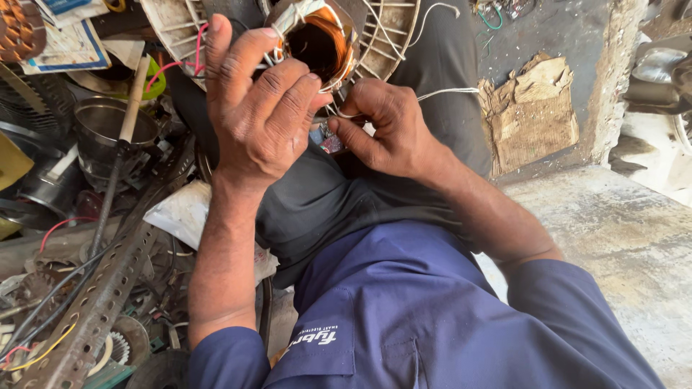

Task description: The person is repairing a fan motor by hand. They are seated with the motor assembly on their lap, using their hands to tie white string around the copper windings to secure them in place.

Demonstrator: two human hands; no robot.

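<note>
At the top middle of the frame one motor stator point(317, 43) rests on the person's lap, its ring of orange copper winding facing up, backed by a pale slotted fan guard point(389, 36). It looks heavy and rigid at its metal core, so the outer rim would be the safest place to take hold. The copper coil looks delicate, with thin enamelled wire that would scratch or kink if squeezed.

The left hand point(263, 108) fills the upper middle, fingers curled loosely with the index raised, gripping the near edge of the stator where white leads come out. The right hand point(386, 130), just right of it, has thumb and forefinger pressed together, pinching one thin white wire point(447, 91) that runs away to the right. That wire looks light and springy; it is best held close to the coil.

At the left of the frame lies a heap of scrap. It includes one perforated metal angle bar point(101, 295) running from the lower left, one wooden-handled tool point(126, 122) and one steel pot point(108, 130). One red wire point(65, 225) loops beside them. At the upper right, one torn piece of cardboard point(530, 112) lies on the concrete floor point(620, 245).
</note>
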